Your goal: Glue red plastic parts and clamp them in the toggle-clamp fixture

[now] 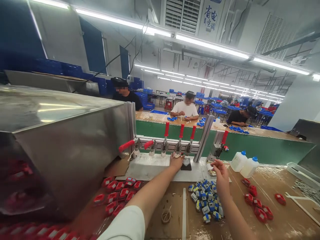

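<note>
My left hand [176,161] reaches forward to the base plate of a row of toggle clamps, right under an upright red-handled clamp [179,141]. Its fingertips are hidden by the clamp, so whatever they hold does not show. A dark square pad [186,164] lies just right of that hand. My right hand [222,175] is raised with loosely bent fingers apart, and I see nothing in it. Near its fingertips stands a separate red-handled clamp [219,145] with a whitish part [210,168] at its foot. Below lies a pile of small blue-and-grey blocks [206,200].
Red plastic housings [122,193] lie left, and more red pieces [257,203] right. Two white bottles [243,163] with blue caps stand behind those. A large metal chute [67,133] blocks the left side. Co-workers [186,108] sit beyond the green partition [250,143].
</note>
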`<state>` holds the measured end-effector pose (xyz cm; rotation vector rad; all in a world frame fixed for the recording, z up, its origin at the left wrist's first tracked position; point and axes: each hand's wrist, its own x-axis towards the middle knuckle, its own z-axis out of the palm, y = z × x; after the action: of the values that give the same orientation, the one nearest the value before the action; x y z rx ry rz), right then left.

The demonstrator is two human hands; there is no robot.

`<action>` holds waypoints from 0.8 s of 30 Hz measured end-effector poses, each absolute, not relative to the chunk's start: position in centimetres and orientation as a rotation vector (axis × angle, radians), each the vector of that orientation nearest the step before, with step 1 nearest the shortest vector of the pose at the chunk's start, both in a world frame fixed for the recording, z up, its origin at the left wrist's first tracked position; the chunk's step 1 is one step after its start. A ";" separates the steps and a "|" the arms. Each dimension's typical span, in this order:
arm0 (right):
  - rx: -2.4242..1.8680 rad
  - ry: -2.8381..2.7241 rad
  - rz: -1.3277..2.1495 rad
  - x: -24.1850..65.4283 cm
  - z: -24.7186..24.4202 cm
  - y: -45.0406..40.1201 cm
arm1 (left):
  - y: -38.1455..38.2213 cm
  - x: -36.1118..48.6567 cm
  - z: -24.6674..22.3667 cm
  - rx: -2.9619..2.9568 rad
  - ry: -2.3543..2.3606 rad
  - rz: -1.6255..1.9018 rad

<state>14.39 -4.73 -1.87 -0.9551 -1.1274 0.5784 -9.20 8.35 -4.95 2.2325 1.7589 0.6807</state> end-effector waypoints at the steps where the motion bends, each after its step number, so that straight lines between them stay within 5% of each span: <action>1: -0.953 -1.185 0.612 12.8 -2.5 -5.1 | 7.6 -9.6 -5.0 2.268 1.741 0.635; 7: -0.915 -1.688 0.766 4.4 -4.0 -5.8 | -2.8 -18.3 -4.8 2.582 1.549 0.332; 13: -0.814 -2.255 0.440 2.4 -5.6 -8.1 | -13.3 -27.6 -3.5 2.539 2.136 0.110; 24: -0.610 -2.715 0.110 4.7 -4.2 -7.8 | -12.4 -24.7 -6.3 2.688 1.965 0.363</action>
<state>4.71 -7.83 -4.18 -0.6098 -2.7146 0.1098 -24.74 -12.40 -6.26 2.6879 1.9646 0.3629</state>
